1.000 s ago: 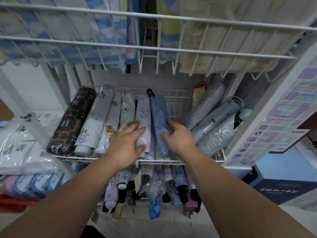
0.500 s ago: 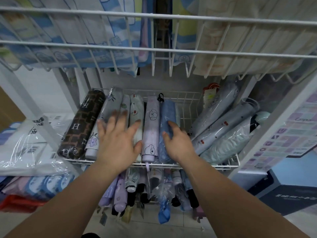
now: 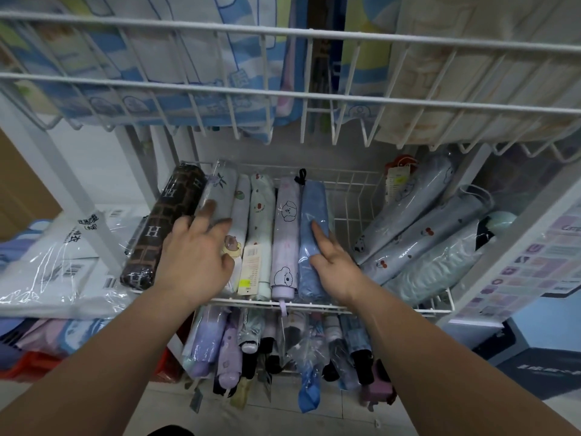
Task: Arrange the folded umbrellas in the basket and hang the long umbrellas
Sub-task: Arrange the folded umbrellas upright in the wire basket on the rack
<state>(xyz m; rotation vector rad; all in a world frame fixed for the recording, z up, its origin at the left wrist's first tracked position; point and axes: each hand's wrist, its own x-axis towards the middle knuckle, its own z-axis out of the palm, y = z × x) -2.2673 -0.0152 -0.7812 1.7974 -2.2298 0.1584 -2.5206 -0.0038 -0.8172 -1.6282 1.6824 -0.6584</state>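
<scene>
A white wire basket [image 3: 393, 308] holds several folded umbrellas side by side: a brown checked one [image 3: 163, 228], a pale grey floral one [image 3: 221, 190], a mint cherry one [image 3: 261, 228], a lilac puppy one [image 3: 284, 234] and a blue one [image 3: 314, 209]. My left hand [image 3: 195, 259] lies with spread fingers on the grey umbrellas near the brown one. My right hand [image 3: 333, 262] rests on the blue umbrella, its forefinger stretched along it. Three more grey wrapped umbrellas [image 3: 430, 234] lean at the basket's right.
An upper wire shelf [image 3: 283, 99] with packaged fabric goods hangs just above the basket. Below the basket, a lower tier [image 3: 276, 350] carries more folded umbrellas. Plastic-wrapped packs [image 3: 59, 262] lie to the left; a white post [image 3: 515, 234] stands on the right.
My left hand has slid leftward from the lilac umbrella to the grey ones by the brown umbrella. My right hand stays on the blue umbrella. The view has moved closer.
</scene>
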